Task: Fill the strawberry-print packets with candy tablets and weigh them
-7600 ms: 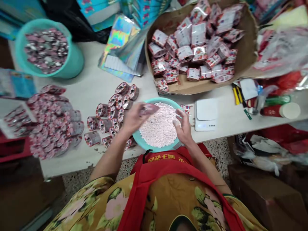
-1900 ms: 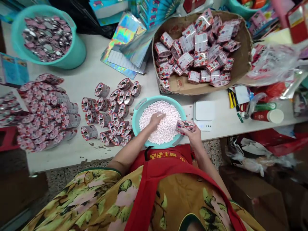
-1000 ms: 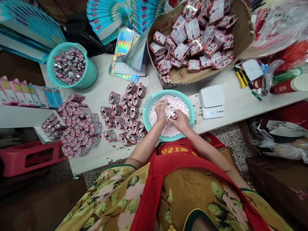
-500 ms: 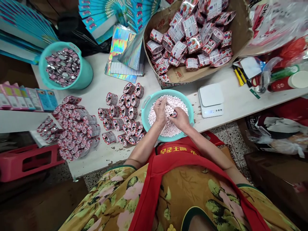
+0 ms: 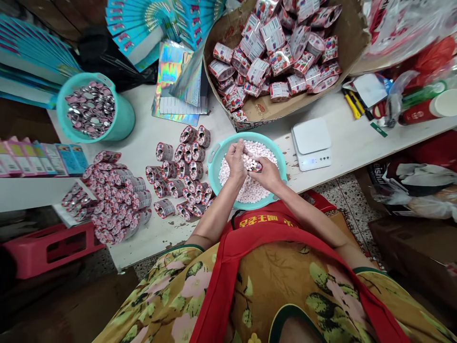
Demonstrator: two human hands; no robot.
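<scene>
Over a turquoise basin (image 5: 211, 174) filled with small pale pink, pellet-like candies (image 5: 252, 193), both my hands work close together. My right hand (image 5: 267, 174) is closed around a small printed packet (image 5: 255, 167), mostly hidden by its fingers, with pellets heaped at its mouth. Just left of it, my left hand (image 5: 235, 162) has its fingers curled together against that heap; what they grip is hidden. Left of the basin stand several small printed packets (image 5: 175, 188) with open tops, and beyond them lies a large stacked pile of similar packets (image 5: 119, 197).
A cardboard box (image 5: 264, 112) of filled packets stands behind the basin. To the right are a white digital scale (image 5: 311, 143) and a yellow cutter (image 5: 352, 105). A turquoise bucket (image 5: 123, 116) of small shiny round pieces and holographic sheets (image 5: 174, 102) are at back left.
The camera view has shifted slightly. Both hands stay over the basin in nearly the same pose, the right still holding the packet.
</scene>
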